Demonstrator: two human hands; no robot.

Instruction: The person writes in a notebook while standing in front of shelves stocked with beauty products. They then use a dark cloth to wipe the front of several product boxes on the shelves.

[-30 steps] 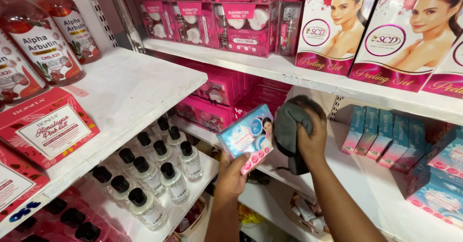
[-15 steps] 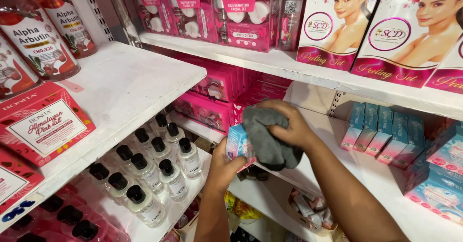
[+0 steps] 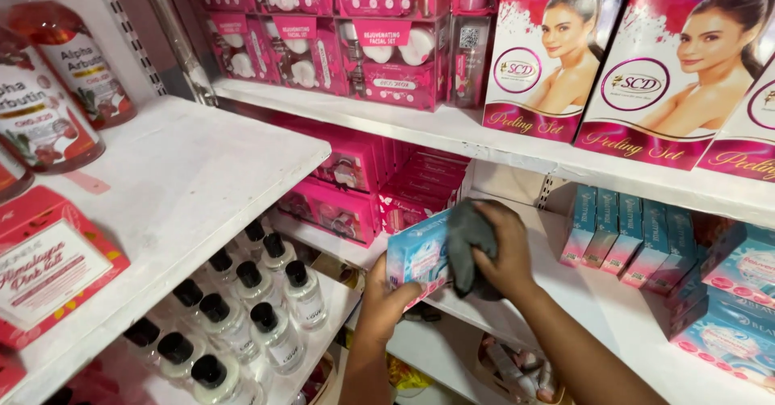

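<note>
Cloth lower on blue box

Matt grey cloth against a glossy cardboard box.

Both forearms come up bare from the frame's lower edge, no sleeves, watch, bracelet or rings visible, left hand and right hand ungloved, nails short and plain where they show.

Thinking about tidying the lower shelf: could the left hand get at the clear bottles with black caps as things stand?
Probably not freely: the left hand holds the light blue box. The clear bottles with black caps stand uncovered nearby.
</note>
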